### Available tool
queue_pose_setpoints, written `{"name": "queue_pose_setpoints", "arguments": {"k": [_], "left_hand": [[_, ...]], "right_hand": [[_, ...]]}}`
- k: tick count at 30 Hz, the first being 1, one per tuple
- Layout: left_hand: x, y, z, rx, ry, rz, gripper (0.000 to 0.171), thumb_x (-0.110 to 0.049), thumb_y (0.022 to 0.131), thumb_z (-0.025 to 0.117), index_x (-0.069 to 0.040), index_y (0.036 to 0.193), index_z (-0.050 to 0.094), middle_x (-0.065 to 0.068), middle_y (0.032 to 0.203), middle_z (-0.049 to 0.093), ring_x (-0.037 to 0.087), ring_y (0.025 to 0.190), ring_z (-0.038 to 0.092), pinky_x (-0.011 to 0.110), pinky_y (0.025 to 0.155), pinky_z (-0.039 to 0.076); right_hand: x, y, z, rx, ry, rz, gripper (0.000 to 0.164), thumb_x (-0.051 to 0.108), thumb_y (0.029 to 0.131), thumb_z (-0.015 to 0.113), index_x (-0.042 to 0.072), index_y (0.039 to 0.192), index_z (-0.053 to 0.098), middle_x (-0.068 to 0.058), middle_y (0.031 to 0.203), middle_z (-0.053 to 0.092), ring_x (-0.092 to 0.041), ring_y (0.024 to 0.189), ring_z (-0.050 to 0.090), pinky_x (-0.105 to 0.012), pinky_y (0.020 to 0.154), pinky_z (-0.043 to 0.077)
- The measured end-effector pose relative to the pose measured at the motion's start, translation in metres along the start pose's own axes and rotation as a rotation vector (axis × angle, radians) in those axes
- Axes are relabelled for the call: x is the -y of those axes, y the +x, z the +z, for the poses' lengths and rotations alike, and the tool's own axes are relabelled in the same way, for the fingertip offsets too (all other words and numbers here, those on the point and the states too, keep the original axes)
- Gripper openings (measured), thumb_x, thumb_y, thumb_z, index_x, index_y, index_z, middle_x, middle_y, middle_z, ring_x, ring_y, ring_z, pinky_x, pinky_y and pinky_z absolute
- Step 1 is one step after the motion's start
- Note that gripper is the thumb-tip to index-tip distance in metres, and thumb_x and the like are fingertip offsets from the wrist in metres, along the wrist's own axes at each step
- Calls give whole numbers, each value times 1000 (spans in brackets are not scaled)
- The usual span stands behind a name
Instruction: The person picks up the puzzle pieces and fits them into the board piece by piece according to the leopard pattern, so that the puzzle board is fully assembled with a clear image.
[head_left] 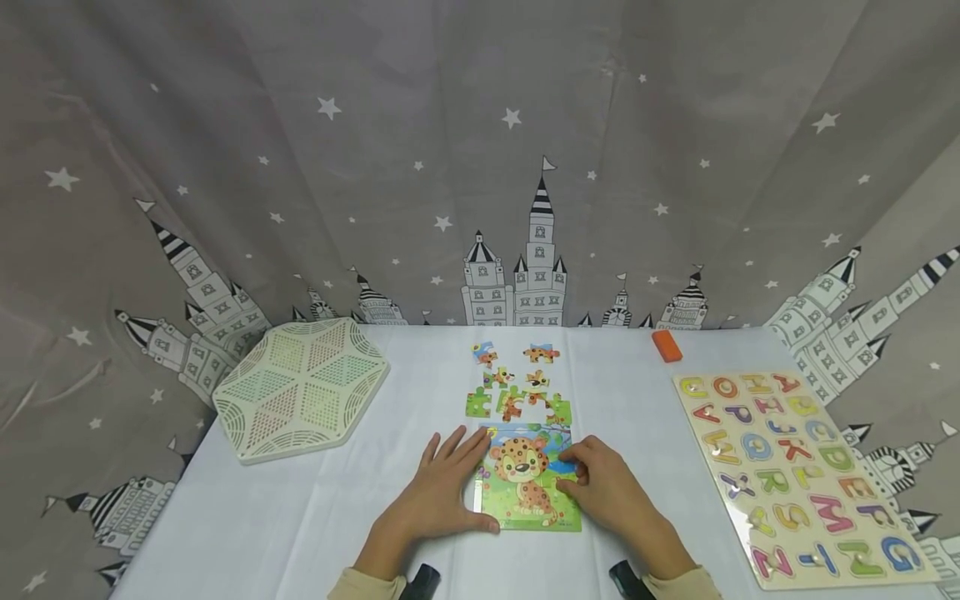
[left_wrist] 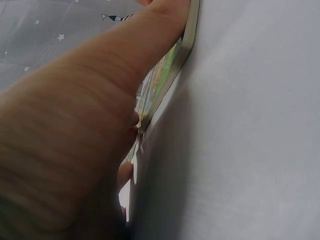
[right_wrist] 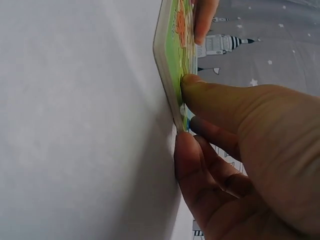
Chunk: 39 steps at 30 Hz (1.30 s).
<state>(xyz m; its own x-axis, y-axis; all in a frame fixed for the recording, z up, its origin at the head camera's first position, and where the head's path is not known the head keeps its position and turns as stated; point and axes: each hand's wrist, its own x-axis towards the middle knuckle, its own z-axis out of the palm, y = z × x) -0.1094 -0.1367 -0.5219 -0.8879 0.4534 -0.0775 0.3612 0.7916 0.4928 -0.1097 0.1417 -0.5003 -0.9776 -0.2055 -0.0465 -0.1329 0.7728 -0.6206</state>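
Note:
A square leopard puzzle board (head_left: 525, 500) lies on the white tablecloth between both hands. My left hand (head_left: 442, 492) rests along its left side with fingers spread, fingertips at the upper left and thumb at the lower left corner. At the right edge, my right hand (head_left: 607, 487) has its thumb and index finger bent around a small part of the picture, seemingly a puzzle piece; the fingers cover most of it. In the right wrist view the thumb (right_wrist: 200, 92) presses on the board's top. Several loose puzzle pieces (head_left: 477, 404) lie just beyond the board.
A pale hexagonal board (head_left: 300, 392) with coloured patterns stands at the left. An alphabet board (head_left: 757, 500) with knobbed letters lies at the right, and an orange block (head_left: 666, 346) sits near the back edge. Behind the table hangs a grey castle-and-star curtain (head_left: 480, 167).

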Motion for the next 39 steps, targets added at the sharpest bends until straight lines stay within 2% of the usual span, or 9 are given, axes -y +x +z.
{"name": "queue_pose_setpoints", "arguments": {"k": [5, 10, 16, 24, 29, 33, 39], "left_hand": [[0, 0, 0, -1, 2, -1, 127, -82, 63, 76, -21, 163, 27, -6, 171, 22, 32, 160, 13, 65, 127, 4], [-1, 0, -1, 6, -3, -1, 127, -81, 63, 77, -21, 163, 27, -5, 171, 22, 32, 160, 14, 65, 127, 4], [0, 0, 0, 6, 8, -4, 127, -81, 62, 77, -21, 163, 27, -5, 171, 22, 32, 160, 13, 64, 127, 4], [0, 0, 1, 7, 9, -10, 128, -83, 62, 76, -22, 163, 27, -5, 171, 22, 32, 160, 13, 64, 127, 5], [2, 1, 3, 9, 17, -5, 128, -84, 62, 75, -22, 163, 26, -6, 172, 21, 31, 160, 13, 63, 127, 5], [3, 1, 4, 5, 17, -7, 128, -84, 62, 75, -22, 163, 26, -6, 172, 21, 31, 160, 13, 63, 127, 4], [2, 0, 2, 1, 12, -4, 128, -83, 62, 75, -22, 163, 26, -6, 171, 22, 31, 160, 13, 63, 127, 5]], "right_hand": [[-7, 3, -1, -5, 63, 22, 28, 20, 80, 88, 15, 103, 74, 7, 84, 55, -6, 71, 49, -19, 62, 43], [-21, 13, -6, -30, 128, 77, 28, 23, 84, 84, 14, 108, 73, 5, 92, 65, -6, 74, 54, -21, 65, 46], [-35, 43, -13, -53, 121, 105, 38, 26, 89, 80, 9, 122, 70, -3, 106, 68, -11, 81, 55, -25, 73, 45], [-36, 83, -16, -12, 50, 35, 47, 26, 91, 78, 12, 135, 67, -6, 106, 66, -15, 80, 50, -28, 70, 40], [-33, 93, -18, 30, 1, 32, 48, 26, 88, 80, 13, 133, 69, -6, 105, 65, -17, 83, 52, -31, 73, 43], [-30, 96, -20, 57, -12, 28, 46, 27, 86, 82, 13, 128, 71, -8, 106, 66, -19, 88, 55, -36, 80, 48], [-26, 103, -25, 111, -2, 53, 42, 25, 85, 83, 14, 123, 70, -5, 104, 61, -20, 91, 53, -37, 83, 46]]}}
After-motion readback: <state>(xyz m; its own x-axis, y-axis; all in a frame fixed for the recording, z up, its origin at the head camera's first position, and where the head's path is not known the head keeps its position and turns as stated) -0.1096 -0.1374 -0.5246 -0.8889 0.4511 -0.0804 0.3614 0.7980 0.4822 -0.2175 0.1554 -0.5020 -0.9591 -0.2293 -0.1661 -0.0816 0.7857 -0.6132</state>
